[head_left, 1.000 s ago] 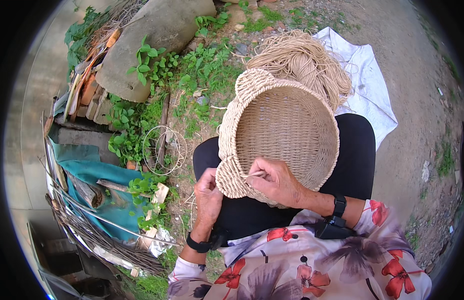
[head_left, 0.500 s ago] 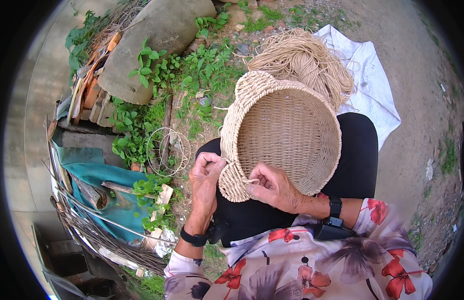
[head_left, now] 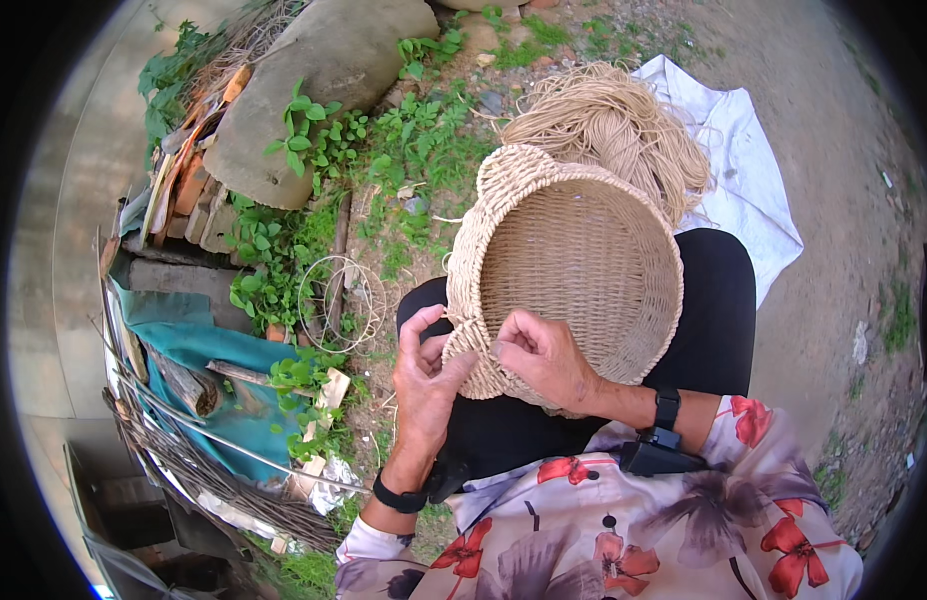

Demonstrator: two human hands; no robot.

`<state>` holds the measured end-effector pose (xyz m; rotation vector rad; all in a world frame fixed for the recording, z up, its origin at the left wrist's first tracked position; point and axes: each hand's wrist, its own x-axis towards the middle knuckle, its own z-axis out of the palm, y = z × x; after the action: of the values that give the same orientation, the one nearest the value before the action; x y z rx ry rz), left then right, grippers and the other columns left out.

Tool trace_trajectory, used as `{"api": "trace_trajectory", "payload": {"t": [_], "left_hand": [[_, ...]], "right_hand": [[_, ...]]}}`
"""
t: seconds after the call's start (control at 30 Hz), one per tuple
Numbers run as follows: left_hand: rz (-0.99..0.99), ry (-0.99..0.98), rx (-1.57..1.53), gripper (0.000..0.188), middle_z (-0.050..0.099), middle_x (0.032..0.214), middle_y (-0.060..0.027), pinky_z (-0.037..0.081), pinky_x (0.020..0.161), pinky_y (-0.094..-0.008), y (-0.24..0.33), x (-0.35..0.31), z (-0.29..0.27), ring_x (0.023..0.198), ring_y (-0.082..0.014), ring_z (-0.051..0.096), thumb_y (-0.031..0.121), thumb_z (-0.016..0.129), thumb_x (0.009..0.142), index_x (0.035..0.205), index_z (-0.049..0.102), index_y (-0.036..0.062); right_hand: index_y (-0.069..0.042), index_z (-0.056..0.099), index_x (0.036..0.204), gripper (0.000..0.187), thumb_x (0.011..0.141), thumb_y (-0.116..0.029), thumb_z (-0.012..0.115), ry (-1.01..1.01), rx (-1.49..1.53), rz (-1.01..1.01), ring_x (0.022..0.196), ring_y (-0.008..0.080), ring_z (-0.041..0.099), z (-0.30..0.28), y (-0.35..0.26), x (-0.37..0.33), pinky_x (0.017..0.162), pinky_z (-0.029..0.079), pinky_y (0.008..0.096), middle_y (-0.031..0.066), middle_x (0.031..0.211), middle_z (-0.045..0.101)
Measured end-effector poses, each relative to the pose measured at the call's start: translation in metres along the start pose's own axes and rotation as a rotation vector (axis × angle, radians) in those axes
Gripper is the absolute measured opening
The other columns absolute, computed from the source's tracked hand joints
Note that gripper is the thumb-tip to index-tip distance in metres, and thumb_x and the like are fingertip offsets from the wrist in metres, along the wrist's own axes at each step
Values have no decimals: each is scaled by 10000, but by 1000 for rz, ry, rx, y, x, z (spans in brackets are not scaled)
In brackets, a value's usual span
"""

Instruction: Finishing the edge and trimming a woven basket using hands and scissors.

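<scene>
Beige woven lobe (head_left: 491, 378) juts near-left from the basket (head_left: 465, 252). My left hand (head_left: 430, 382) overlaps it, spread; my right hand (head_left: 554, 362) curls alongside, grip unclear.

You wore a pale, pinkish-white shirt (head_left: 674, 560) printed with broad red flowers (head_left: 791, 556) and larger blooms (head_left: 712, 512) in smoky purple-grey, with fine dark stems among them. Round dark buttons (head_left: 610, 522) ran down its front. Its left sleeve (head_left: 372, 546) and right sleeve (head_left: 748, 424), in the same print, ended on your forearms. Black trousers (head_left: 719, 300) covered your legs. A black band (head_left: 399, 497) encircled your left wrist, with a dark attachment (head_left: 447, 482) beside it; a second black strap (head_left: 668, 405) encircled your right, adjoining a boxy black unit (head_left: 659, 456).
</scene>
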<state>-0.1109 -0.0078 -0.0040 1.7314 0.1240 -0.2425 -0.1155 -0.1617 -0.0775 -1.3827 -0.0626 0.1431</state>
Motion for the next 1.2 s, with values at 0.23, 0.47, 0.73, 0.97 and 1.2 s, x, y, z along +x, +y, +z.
{"api": "trace_trajectory", "payload": {"t": [0.23, 0.47, 0.73, 0.97, 1.2], "left_hand": [[30, 52, -223, 542, 622, 1106, -154, 499, 852, -294, -11, -7, 4, 979, -169, 613, -96, 593, 824, 1299, 379, 49], [-12, 6, -185, 519, 642, 1068, -103, 494, 825, -261, -7, -3, 0, 948, -131, 613, -69, 601, 833, 1298, 403, 51], [-40, -112, -189, 528, 631, 1122, -70, 459, 847, -258, -10, 0, -9, 991, -118, 587, -11, 628, 841, 1316, 415, 71], [41, -189, -332, 474, 601, 1186, -71, 420, 919, -270, -17, -1, -10, 1063, -115, 547, 6, 624, 851, 1286, 454, 87], [89, -223, -260, 432, 557, 1248, -56, 409, 905, -247, -22, 4, -9, 1106, -99, 511, -4, 592, 855, 1264, 480, 82]], "right_hand": [[-4, 559, 783, 163, 833, -110, 673, -24, -135, 14, 580, 20, 472, -2, -2, 10, 498, 402, 226, -31, 628, 536], [-13, 554, 774, 167, 795, -130, 670, -57, -173, -21, 565, 140, 585, -6, -9, 14, 532, 470, 314, 64, 628, 593], [-39, 541, 802, 95, 791, -70, 630, 136, -410, -263, 659, 333, 628, 7, -17, 6, 595, 482, 436, 135, 691, 610], [-51, 550, 805, 70, 802, -90, 608, 191, -555, -277, 681, 349, 625, 10, -28, 5, 599, 474, 455, 143, 717, 614], [-42, 569, 788, 40, 788, -57, 607, 178, -881, -358, 640, 348, 633, 11, -38, 7, 596, 484, 440, 152, 663, 615]]}}
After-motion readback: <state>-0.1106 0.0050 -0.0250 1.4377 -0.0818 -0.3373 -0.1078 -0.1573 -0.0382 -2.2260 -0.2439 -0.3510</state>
